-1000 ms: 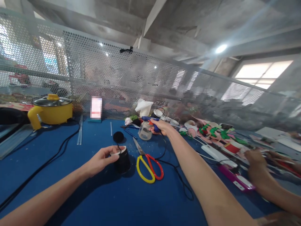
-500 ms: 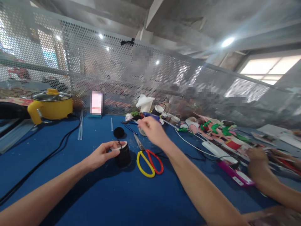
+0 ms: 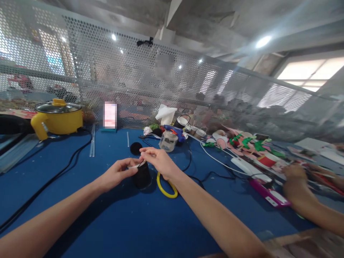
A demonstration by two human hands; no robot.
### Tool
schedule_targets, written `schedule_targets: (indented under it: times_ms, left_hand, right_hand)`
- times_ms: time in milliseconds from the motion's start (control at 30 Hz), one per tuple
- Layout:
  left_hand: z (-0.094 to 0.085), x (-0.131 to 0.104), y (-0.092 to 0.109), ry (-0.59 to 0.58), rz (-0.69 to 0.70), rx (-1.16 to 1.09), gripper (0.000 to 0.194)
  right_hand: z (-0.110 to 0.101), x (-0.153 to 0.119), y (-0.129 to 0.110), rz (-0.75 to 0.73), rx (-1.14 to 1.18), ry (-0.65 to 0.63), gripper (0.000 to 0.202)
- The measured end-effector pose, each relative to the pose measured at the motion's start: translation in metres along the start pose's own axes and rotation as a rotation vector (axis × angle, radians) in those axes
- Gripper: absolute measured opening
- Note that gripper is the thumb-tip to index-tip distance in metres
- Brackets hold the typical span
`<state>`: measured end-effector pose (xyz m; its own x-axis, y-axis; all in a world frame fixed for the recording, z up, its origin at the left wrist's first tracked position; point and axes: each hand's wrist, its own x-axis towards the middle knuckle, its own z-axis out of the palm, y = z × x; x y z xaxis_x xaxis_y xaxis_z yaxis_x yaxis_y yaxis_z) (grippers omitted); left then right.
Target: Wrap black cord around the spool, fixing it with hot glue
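My left hand [image 3: 120,173] pinches the white-lined rim of a small black cup [image 3: 142,178], which stands slightly tilted on the blue table. At the same rim my right hand [image 3: 158,159] is closed, thumb and fingertips pinched on what looks like a thin black cord [image 3: 139,165] at the cup's mouth. Just behind the cup lies a round black disc [image 3: 135,148]. The yellow-handled scissors [image 3: 167,190] are mostly covered by my right hand and wrist. Past that hand, a blue glue gun [image 3: 174,132] rests at a glass jar [image 3: 168,141].
A yellow electric pot [image 3: 63,121] and its black cable stand at left. Clear glue sticks [image 3: 92,143] and a lit phone [image 3: 110,115] are near the mesh partition [image 3: 129,82]. At right are a purple box [image 3: 268,193], craft pieces [image 3: 244,145] and another person's hand [image 3: 295,175].
My right hand has come back from the glass jar to the cup's rim, uncovering the jar and glue gun and covering much of the scissors. My left hand stays at the cup.
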<state>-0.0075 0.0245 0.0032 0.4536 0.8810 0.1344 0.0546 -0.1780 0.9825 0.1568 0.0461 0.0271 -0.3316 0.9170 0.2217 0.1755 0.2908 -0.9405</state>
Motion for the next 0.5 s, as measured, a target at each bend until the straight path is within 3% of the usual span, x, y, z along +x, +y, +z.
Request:
schedule_targets:
  times_ms: [233,500]
  left_hand:
    - [0.001,0.0,-0.001,-0.074,-0.027,-0.206,0.016]
    - [0.004,-0.002,0.004,-0.124,-0.093,-0.301,0.015]
  right_hand:
    - [-0.011,-0.02,0.016,-0.017,0.146,0.166,0.015]
    - [-0.012,-0.03,0.023,0.037,0.184,0.161,0.018]
